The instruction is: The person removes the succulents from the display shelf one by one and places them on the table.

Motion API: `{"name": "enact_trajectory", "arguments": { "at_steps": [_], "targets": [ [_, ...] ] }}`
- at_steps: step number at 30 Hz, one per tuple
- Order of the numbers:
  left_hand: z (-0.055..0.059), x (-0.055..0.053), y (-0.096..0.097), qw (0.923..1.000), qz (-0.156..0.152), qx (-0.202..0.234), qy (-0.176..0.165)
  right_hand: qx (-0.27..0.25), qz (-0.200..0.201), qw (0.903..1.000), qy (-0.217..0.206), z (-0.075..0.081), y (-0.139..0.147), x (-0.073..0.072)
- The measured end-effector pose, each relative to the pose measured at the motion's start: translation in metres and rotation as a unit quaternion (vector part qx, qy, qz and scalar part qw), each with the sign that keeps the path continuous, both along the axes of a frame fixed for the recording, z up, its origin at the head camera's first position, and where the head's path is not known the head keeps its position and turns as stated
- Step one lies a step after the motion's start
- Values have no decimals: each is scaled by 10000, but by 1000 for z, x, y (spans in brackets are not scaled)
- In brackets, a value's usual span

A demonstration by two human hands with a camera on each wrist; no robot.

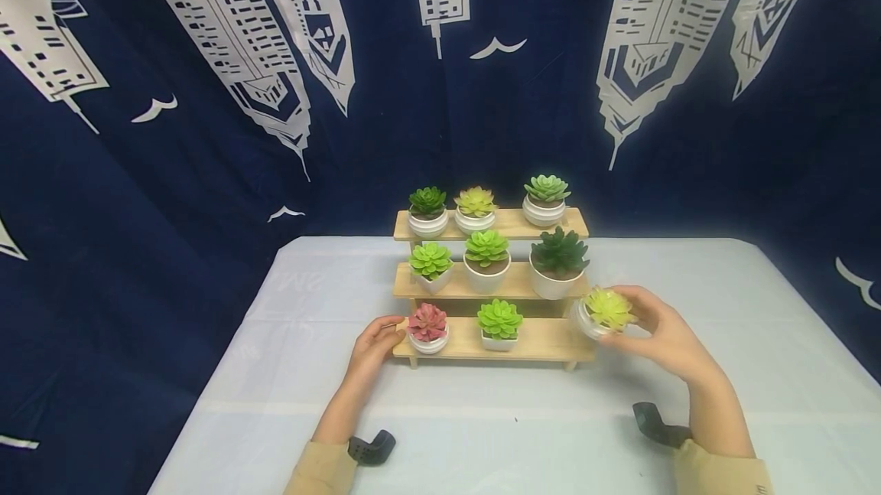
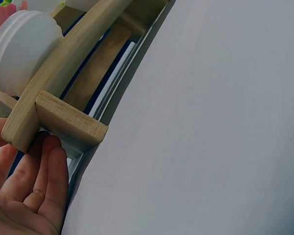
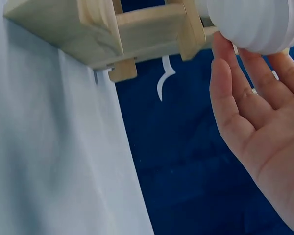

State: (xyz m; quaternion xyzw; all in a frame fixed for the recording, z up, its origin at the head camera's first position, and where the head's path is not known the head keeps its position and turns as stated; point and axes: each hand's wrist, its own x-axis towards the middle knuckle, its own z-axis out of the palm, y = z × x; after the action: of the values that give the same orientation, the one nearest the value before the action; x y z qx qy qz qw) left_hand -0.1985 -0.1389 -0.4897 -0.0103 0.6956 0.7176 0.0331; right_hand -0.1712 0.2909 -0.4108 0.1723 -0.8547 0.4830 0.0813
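Observation:
A three-tier wooden plant stand holds several small potted succulents. My left hand grips the left end of the bottom tier, beside a red succulent in a round white pot. In the left wrist view, fingertips reach under the board next to its short leg. Just off the tier's right end, my right hand holds a yellow-green succulent, tilted, by its ribbed white pot. A bright green succulent in a square white pot stands mid-tier.
On the middle tier stand two light green succulents, one central, and a dark green one. Three more, including a pale green one, line the top tier. A white-covered table lies beneath; a navy patterned curtain hangs behind.

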Motion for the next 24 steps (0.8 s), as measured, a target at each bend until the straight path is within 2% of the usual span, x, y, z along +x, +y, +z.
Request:
{"name": "enact_trajectory", "arguments": {
  "at_steps": [7,14,20,24],
  "targets": [
    [0,-2,-1,9999,-76,77,-6,-167,-439,9989,6,-4,6,-2],
    [1,1,0,10000,44,64,63,-251,-886,9957,-44,-15,11,-10],
    [1,1,-1,10000,41,18,36,-216,-1153,9919,-484,-21,16,-17],
    [10,5,0,10000,-53,15,4,-107,-1366,9876,-773,-39,25,-29]
  ]
}}
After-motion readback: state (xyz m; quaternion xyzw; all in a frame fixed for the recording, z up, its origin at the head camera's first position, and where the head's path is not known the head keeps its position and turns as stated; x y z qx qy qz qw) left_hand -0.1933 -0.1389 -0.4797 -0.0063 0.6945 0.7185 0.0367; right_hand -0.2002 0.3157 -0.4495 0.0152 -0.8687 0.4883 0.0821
